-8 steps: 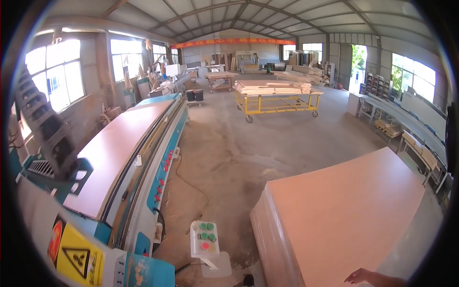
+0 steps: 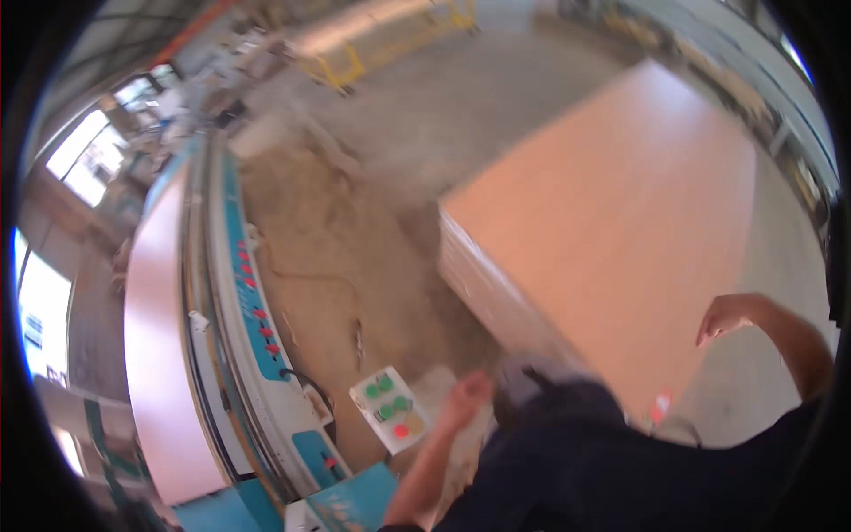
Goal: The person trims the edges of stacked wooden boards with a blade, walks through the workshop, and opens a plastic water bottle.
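Note:
My left hand (image 2: 468, 396) hangs just right of a white control box (image 2: 388, 434) with several green buttons and a red one. It is smeared by motion, so its fingers cannot be made out. Over the right edge of a tall stack of tan boards (image 2: 594, 213) I hold my right hand (image 2: 732, 314), fingers loosely bent downward with nothing seen in them. Clear film wraps the stack's side. To the left runs a long white and teal machine (image 2: 235, 328) with red knobs, and a pale board (image 2: 160, 346) lies along it.
A cable (image 2: 315, 277) trails over the dusty floor between machine and stack. Farther off stands a yellow-framed cart (image 2: 355, 66) bearing boards. Benches (image 2: 709, 66) line the right side. Windows (image 2: 89, 155) are on the left.
The view has tipped down and turned, blurring the scene. My left hand has come into sight beside the control box. My right hand now appears higher in the picture, with its forearm showing.

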### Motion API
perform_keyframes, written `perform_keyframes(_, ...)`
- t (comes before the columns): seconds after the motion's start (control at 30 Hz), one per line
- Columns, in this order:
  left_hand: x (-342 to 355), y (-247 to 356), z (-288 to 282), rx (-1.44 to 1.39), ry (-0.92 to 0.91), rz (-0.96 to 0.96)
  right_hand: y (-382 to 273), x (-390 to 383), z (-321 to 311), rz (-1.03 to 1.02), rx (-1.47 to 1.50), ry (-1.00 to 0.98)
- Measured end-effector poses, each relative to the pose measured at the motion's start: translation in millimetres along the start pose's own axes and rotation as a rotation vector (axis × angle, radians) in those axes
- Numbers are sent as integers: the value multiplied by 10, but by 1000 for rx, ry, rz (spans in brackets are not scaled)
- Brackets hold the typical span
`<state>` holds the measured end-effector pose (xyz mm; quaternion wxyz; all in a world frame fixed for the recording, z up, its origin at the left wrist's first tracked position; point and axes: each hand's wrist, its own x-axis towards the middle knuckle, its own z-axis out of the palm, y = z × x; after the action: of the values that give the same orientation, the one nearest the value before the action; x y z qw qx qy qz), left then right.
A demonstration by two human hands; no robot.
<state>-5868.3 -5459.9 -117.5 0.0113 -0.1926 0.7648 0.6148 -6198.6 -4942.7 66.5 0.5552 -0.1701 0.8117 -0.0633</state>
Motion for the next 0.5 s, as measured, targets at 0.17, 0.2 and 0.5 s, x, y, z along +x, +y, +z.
perform_keyframes(0.17,430,272,-584,-125,-70,-309,-1419,497,188,116,-8,-339)
perform_keyframes(0.2,718,232,-721,-51,-145,-308,-1606,783,-60,43,10,-350)
perform_keyframes(0.5,2269,-136,-2073,-374,273,-278,-4513,3527,-2455,-341,455,146)
